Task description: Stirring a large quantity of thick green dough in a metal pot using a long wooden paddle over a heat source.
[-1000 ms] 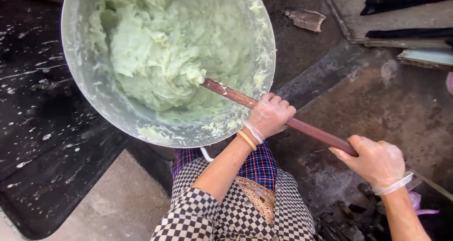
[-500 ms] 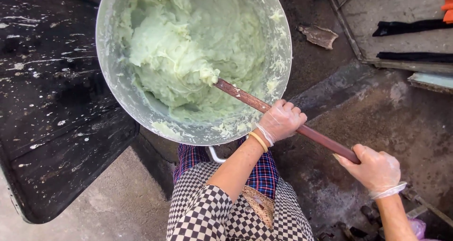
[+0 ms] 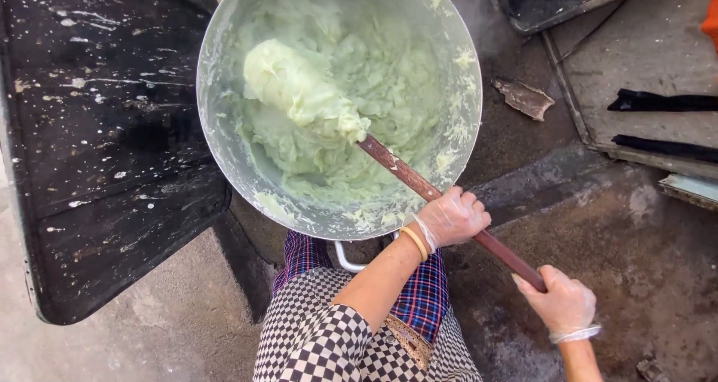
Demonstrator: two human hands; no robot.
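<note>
A big metal pot (image 3: 224, 157) stands in front of me, holding thick pale-green dough (image 3: 389, 90). A long wooden paddle (image 3: 407, 176) slants down into it, its blade lifted and coated with a lump of the dough (image 3: 295, 86). My left hand (image 3: 452, 217), in a clear plastic glove with bangles at the wrist, grips the shaft just outside the pot's rim. My right hand (image 3: 565, 303), gloved too, holds the shaft's upper end, lower right.
A black board (image 3: 105, 150) spattered with white lies left of the pot. A pot handle (image 3: 348, 258) sticks out by my checkered apron (image 3: 329, 344). Dark stained ground, a scrap of wood (image 3: 523, 98) and flat metal trays (image 3: 643, 60) lie to the right.
The paddle's blade has risen out of the dough with a large lump on it and swung toward the pot's far left. Both hands have kept their grip.
</note>
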